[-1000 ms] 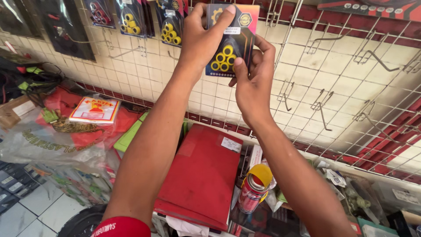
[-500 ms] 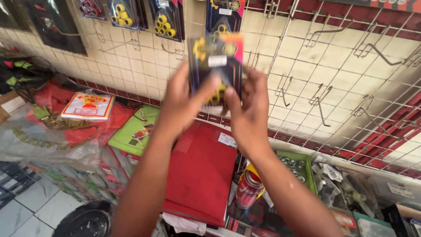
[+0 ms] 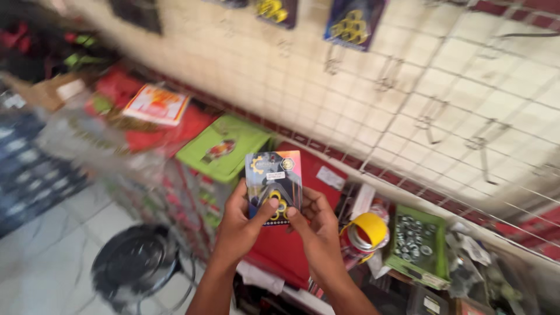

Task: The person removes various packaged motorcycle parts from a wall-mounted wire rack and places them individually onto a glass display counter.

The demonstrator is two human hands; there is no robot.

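Both hands hold one blister card of yellow rollers [image 3: 274, 184] upright in front of the chest, low over the cluttered counter [image 3: 373, 274]. The left hand [image 3: 239, 224] has it by the lower left edge, thumb pressed across the front near the yellow rings and the other fingers [image 3: 242, 192] curled behind; the right hand [image 3: 318, 233] pinches the lower right corner, thumb on the front, the rest hidden behind the card. Both sets of fingers are closed on the pack, none spread open. The view is blurred, so how firmly each pad bears cannot be told. Just beyond the fingertips lies a red flat box [image 3: 291, 245], to the left of them a green box [image 3: 224, 146], and to the right of the right hand a spray can with a yellow cap [image 3: 367, 230] and a green tray of small metal parts [image 3: 414, 242]. Above, well apart from the fingers, more roller packs [image 3: 353, 23] hang on the wire grid [image 3: 466, 116]. As I judge it, handling the card well means keeping the thumbs on the stiff printed board rather than on the clear bubble, holding it by both lower corners so it does not flex, and keeping the top hang-hole free of the fingers. The can stands near the right wrist, so that elbow is best kept in.
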